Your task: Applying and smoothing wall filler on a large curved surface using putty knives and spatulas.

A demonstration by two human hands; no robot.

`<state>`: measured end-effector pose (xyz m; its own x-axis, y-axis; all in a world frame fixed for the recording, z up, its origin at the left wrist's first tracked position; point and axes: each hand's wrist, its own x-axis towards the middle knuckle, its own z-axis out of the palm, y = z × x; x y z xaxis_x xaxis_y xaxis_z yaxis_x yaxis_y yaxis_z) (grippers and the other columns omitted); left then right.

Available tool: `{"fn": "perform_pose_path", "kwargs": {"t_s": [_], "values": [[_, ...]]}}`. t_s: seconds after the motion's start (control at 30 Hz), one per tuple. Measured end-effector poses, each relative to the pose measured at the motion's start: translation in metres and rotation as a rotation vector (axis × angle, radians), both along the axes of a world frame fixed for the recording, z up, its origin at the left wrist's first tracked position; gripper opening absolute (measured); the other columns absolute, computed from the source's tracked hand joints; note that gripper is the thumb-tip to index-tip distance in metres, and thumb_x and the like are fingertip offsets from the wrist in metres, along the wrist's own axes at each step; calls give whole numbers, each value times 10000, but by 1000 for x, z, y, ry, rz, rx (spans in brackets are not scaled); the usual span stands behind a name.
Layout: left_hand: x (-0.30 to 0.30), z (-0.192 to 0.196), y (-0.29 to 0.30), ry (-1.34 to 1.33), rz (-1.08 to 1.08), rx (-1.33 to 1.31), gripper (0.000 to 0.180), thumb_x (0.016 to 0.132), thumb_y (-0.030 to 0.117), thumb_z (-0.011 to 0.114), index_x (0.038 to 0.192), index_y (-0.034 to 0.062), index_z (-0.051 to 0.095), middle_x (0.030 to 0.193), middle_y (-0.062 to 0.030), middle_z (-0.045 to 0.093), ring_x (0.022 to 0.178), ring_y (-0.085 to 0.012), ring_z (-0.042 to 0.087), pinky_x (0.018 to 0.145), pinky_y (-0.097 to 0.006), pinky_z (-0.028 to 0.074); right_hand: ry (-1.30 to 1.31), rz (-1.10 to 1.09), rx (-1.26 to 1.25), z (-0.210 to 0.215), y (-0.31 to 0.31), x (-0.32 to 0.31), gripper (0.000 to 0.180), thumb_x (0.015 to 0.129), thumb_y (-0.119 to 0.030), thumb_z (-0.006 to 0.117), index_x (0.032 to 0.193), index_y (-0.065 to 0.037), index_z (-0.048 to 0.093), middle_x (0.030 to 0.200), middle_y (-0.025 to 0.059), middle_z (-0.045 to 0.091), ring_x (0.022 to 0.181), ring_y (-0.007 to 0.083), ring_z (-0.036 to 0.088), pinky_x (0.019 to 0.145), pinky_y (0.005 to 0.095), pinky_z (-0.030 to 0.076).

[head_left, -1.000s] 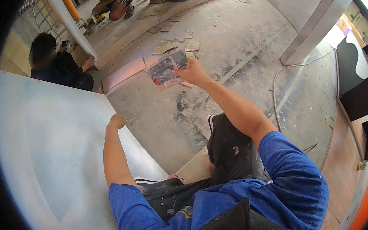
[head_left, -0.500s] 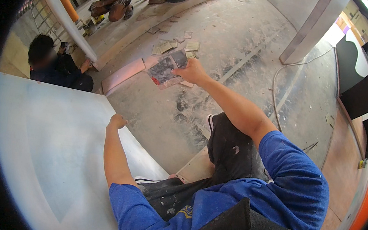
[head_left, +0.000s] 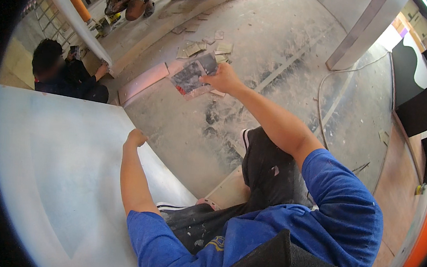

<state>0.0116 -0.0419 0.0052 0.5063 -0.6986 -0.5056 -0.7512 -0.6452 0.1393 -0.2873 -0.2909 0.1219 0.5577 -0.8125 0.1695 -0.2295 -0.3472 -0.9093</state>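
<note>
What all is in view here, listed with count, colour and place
White panel: one, pale white, left, its edge under the left hand.
Sanding sheet: one, grey and dusty, centre top, in the right hand.
Scrap pieces: several, pale, on the floor beyond the sheet.
Pink board: one, pinkish, on the floor left of the sheet.
Dusty floor: grey with white dust, centre.
White column: one, upper right.
Cable: one, pale, on the floor near the column.
Crouching person: one, dark clothes, upper left.
Left hand: on the panel's edge.
Right hand: gripping the sheet.
</note>
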Motion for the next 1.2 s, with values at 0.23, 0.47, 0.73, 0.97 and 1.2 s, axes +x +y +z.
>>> {"fn": "perform_pose_path", "kwargs": {"t_s": [0.23, 0.47, 0.73, 0.97, 1.2], "values": [[-15, 19, -11, 32, 11, 35, 343, 699, 249, 615, 897, -30, 595, 806, -158, 570, 727, -257, 545, 630, -332, 428, 22, -13, -26, -3, -4, -2, 374, 605, -241, 715, 593, 71, 508, 565, 144, 527, 561, 187, 523, 517, 328, 416], [-9, 8, -4, 30, 48, 42, 401, 698, 292, 617, 943, -25, 594, 1007, -203, 561, 969, -312, 527, 836, -343, 409, 104, 78, 97, 15, 5, -4, 256, 668, -88, 670, 890, 12, 591, 806, 63, 620, 705, 105, 538, 644, 264, 437], [2, -5, -9, -14, -26, 17, 391, 704, 235, 624, 985, -32, 571, 583, -103, 558, 492, -184, 545, 427, -313, 433, -21, 26, -54, -18, -12, 4, 368, 596, -259, 704, 580, 69, 536, 509, 155, 516, 500, 199, 525, 488, 333, 412], [4, -12, -3, -18, -7, -40, 389, 713, 233, 615, 998, -27, 570, 606, -106, 570, 499, -187, 550, 434, -313, 439, -28, 16, -65, 2, 0, -1, 364, 588, -250, 706, 594, 73, 536, 523, 164, 522, 512, 220, 532, 505, 333, 416], [4, -7, -5, -13, 3, -15, 352, 711, 241, 620, 937, -27, 589, 603, -100, 566, 509, -186, 552, 439, -314, 433, 49, 16, -28, 23, 9, -7, 351, 588, -249, 708, 643, 67, 564, 557, 177, 545, 536, 222, 553, 524, 331, 425]]}}
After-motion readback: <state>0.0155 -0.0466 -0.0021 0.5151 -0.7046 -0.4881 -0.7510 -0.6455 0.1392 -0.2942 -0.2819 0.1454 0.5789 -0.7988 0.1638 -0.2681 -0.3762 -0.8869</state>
